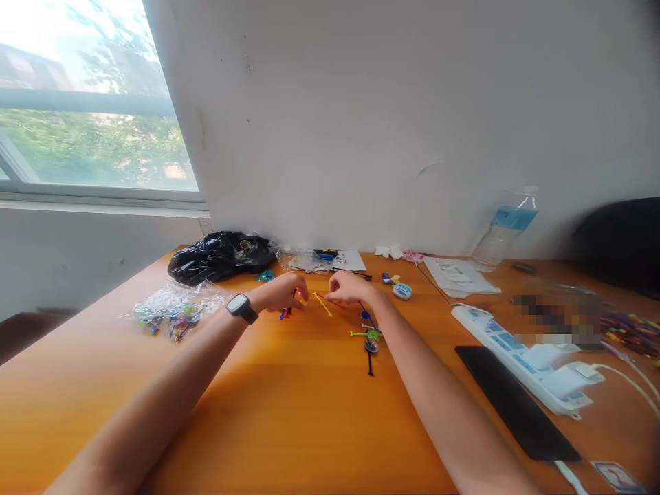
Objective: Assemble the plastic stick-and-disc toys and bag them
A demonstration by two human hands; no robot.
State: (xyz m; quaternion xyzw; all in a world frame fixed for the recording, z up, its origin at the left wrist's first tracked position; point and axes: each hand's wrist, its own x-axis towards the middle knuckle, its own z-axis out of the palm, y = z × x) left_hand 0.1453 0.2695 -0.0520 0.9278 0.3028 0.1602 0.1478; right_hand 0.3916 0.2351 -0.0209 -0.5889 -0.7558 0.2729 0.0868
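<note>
My left hand [283, 290], with a watch on its wrist, is closed above the middle of the table. Small yellow, red and blue plastic pieces [287, 313] show at and just below its fingers; exactly what it grips is partly hidden. My right hand [349, 285] has its fingers pinched together on a thin orange-red plastic stick [336, 304]. Between the hands a yellow plastic stick [323, 304] slants down; whether a finger touches it I cannot tell. Beside my right forearm lie joined blue, green and black plastic sticks [371, 337], partly covered by the arm.
A clear bag of coloured pieces [178, 309] and a black plastic bag [221, 256] lie on the left. Papers [348, 260] rest by the wall. On the right are a water bottle [502, 234], a power strip [508, 344] and a black phone-like slab [515, 402].
</note>
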